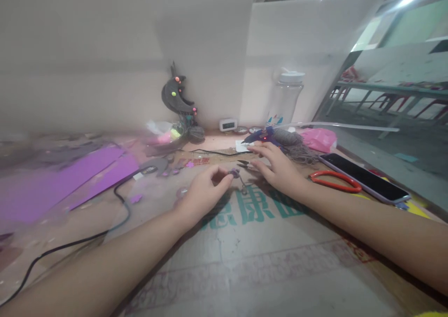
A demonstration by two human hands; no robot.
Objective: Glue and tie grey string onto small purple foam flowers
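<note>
My left hand [206, 191] is closed in a pinch on a small purple piece [234, 172], from which a grey strand of yarn [243, 186] hangs toward the cardboard. The piece's exact shape is too small to tell. To its right, my right hand [275, 167] has its fingers apart and stretched out. It is above scissors with red handles [335, 181], whose dark blade tips [243, 163] show left of the fingers. A blue glue gun [264, 136] with a small red light lies just behind the right fingertips, its nozzle over a white patch [242, 145].
Purple foam sheets [94, 172] and small purple cutouts [136, 198] lie left, beside a black cable [121, 193]. Behind stand a grey crescent ornament [171, 97], a small digital clock [228, 125] and a clear bottle [285, 100]. Grey yarn [290, 139] and a phone [364, 177] are right.
</note>
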